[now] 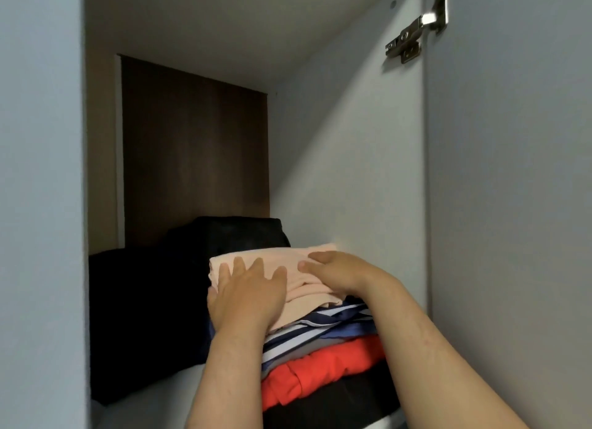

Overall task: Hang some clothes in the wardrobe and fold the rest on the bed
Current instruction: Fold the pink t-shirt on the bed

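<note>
Nearest the viewer, a stack of folded clothes sits on the wardrobe shelf (pixel 153 393): a black layer at the bottom, an orange garment (pixel 320 367) on it, striped navy fabric (pixel 323 326) above. On top lies the folded peach garment (pixel 307 281). The left hand (pixel 248 295) rests flat on its near left corner, fingers spread, gripping nothing. The right hand (pixel 333 271) presses its right part, fingers straight. Judged soft, light and limp; best supported from beneath at both side edges. Behind the stack lie dark bundles (pixel 230 233).

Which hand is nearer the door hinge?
Right. The right hand rests on the peach garment towards the hinge side; the left hand presses its far side.
</note>
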